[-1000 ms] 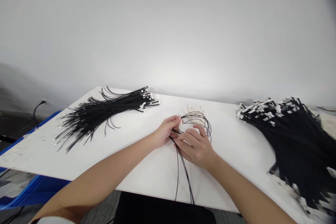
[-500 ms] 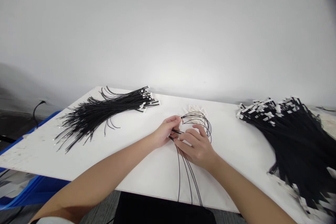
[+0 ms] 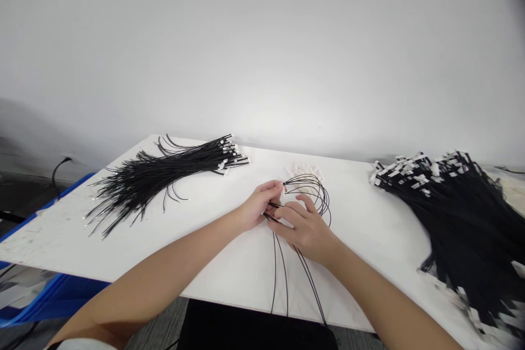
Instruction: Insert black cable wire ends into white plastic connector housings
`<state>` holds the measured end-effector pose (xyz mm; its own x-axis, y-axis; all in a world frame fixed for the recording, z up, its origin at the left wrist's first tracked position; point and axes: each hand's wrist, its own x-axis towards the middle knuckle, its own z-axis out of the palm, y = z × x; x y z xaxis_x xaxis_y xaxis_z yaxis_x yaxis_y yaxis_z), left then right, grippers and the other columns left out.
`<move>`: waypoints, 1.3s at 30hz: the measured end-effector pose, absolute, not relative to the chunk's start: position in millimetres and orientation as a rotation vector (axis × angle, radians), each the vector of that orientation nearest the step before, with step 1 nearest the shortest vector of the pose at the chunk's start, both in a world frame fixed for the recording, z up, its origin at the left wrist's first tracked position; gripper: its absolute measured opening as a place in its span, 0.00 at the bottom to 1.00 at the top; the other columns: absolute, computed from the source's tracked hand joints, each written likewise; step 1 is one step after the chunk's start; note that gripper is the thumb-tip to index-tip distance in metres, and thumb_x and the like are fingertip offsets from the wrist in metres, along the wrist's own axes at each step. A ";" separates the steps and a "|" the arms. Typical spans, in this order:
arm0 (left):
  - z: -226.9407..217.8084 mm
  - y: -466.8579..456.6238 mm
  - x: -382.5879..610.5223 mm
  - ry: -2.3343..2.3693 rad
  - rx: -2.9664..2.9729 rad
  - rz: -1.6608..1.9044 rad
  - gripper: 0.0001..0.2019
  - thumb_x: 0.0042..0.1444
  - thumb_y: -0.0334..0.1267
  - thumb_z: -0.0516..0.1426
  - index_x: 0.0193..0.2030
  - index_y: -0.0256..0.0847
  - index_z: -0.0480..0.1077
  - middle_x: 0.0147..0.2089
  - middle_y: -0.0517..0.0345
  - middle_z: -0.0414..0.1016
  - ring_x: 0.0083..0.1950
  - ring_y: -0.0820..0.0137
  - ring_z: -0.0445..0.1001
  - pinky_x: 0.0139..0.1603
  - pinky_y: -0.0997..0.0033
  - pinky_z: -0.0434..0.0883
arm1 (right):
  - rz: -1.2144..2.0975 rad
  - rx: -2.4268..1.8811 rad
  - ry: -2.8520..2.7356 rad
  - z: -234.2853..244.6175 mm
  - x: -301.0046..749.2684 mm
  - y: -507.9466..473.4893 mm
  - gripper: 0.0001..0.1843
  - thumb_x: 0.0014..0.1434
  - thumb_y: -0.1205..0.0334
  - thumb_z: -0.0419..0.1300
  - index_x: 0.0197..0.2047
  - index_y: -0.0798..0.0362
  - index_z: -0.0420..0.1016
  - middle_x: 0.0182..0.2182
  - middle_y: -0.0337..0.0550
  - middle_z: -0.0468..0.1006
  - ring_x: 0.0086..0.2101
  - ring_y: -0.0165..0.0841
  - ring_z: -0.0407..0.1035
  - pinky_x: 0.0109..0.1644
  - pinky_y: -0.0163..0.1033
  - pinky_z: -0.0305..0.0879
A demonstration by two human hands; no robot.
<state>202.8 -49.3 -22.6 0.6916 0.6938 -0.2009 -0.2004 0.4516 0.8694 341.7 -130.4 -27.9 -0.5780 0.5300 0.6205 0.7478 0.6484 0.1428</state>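
Observation:
Near the middle of the table, my left hand [image 3: 262, 205] is closed around the ends of a set of thin black wires [image 3: 326, 197]. The wires arch to the right in a loop, and several loose lengths hang down over the front edge. Up against it, my right hand [image 3: 305, 227] has its fingers bent on the wires close to the left fingertips. Its fingertips are partly hidden, as are the wire ends. Just behind the hands lies a small pile of white connector housings [image 3: 305, 169], partly covered by the looped wires.
A bundle of black wires with white connectors [image 3: 172, 167] lies on the left of the white table [image 3: 221, 268]. On the right sits a larger heap of black cables with white connectors [image 3: 463, 219]. A blue bin [image 3: 61, 295] stands below the left edge, and a wall [image 3: 262, 54] rises behind.
My right hand has shifted slightly left, closer to my left hand. Some hanging wires have spread apart, two of them swinging to the left. My left hand has stayed put.

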 end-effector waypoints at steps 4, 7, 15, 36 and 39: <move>-22.5 -49.6 202.3 0.589 0.947 0.589 0.14 0.51 0.48 0.56 0.32 0.39 0.63 0.19 0.68 0.42 0.19 0.82 0.42 0.19 0.80 0.43 | -0.540 -0.984 -2.323 -27.8 341.6 -130.4 0.14 0.55 0.74 0.54 0.43 0.49 0.69 0.38 0.37 0.72 0.39 0.27 0.63 0.54 0.48 0.50; -22.9 -49.7 202.5 0.591 0.949 0.593 0.14 0.52 0.48 0.56 0.32 0.38 0.63 0.19 0.68 0.42 0.19 0.82 0.43 0.19 0.80 0.43 | -0.559 -0.975 -2.288 -27.9 342.1 -130.3 0.14 0.55 0.75 0.54 0.42 0.49 0.69 0.35 0.35 0.72 0.37 0.26 0.63 0.54 0.47 0.51; -25.2 -47.9 203.3 0.581 0.946 0.611 0.13 0.52 0.47 0.55 0.33 0.38 0.63 0.20 0.68 0.43 0.19 0.81 0.42 0.18 0.79 0.43 | -0.576 -0.958 -2.215 -30.1 343.8 -129.6 0.09 0.54 0.74 0.57 0.35 0.50 0.69 0.29 0.33 0.72 0.34 0.25 0.63 0.53 0.46 0.52; -27.1 -47.3 204.9 0.553 0.879 0.618 0.12 0.52 0.46 0.57 0.31 0.39 0.63 0.18 0.69 0.43 0.17 0.82 0.43 0.18 0.79 0.45 | 0.623 -1.159 -1.549 -11.3 348.2 -130.2 0.04 0.53 0.62 0.60 0.33 0.50 0.76 0.29 0.40 0.73 0.28 0.27 0.64 0.32 0.36 0.60; -26.5 -47.1 204.8 0.531 0.867 0.616 0.11 0.52 0.45 0.57 0.31 0.39 0.63 0.18 0.69 0.43 0.17 0.82 0.44 0.18 0.79 0.46 | 0.958 -1.234 -1.095 -3.8 359.4 -127.1 0.08 0.50 0.58 0.63 0.33 0.51 0.75 0.22 0.37 0.69 0.20 0.23 0.58 0.22 0.33 0.54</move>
